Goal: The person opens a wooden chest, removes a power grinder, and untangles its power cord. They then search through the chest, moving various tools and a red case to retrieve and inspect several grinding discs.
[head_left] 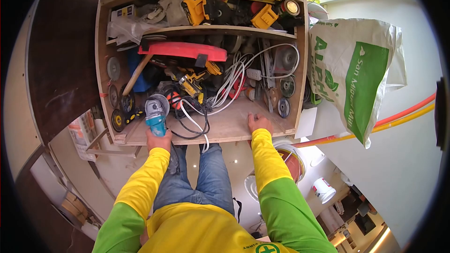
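My left hand (158,140) is wrapped round the teal body of an angle grinder (156,117), whose grey metal head points into the wooden tool box (225,133). A dark cord lies beside the grinder. My right hand (259,122) rests on the front board of the box, its fingers bent; whether anything is under them is too small to tell. Between the hands lie a white cable (229,84) and a black cable (193,133). Behind the grinder sits a yellow and black drill (191,84).
A red tool case (187,50) lies across the box under a shelf (206,29) with yellow tools. Discs hang on both side walls. At the right are a white and green sack (356,65), red and yellow hoses (389,122) and a white bucket (323,190).
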Tool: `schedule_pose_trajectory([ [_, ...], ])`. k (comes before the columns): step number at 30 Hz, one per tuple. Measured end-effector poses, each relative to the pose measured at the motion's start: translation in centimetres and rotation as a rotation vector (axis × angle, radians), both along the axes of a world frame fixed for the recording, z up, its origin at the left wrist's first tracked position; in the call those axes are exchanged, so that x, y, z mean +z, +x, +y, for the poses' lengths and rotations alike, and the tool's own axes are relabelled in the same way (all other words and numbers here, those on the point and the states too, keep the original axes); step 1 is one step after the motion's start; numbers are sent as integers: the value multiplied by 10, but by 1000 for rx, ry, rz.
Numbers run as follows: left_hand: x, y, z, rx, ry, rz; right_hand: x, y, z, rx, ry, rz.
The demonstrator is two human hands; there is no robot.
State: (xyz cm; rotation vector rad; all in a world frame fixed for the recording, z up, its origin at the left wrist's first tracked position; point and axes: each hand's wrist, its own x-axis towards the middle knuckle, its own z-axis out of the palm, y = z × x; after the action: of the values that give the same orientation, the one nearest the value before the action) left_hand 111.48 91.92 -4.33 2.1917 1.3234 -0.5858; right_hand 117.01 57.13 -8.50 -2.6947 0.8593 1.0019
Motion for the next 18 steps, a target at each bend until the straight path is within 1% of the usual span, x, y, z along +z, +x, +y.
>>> schedule_pose_trajectory([
  [18, -3, -6, 1, 51, 4, -45, -5, 1, 5, 15, -37, 55],
])
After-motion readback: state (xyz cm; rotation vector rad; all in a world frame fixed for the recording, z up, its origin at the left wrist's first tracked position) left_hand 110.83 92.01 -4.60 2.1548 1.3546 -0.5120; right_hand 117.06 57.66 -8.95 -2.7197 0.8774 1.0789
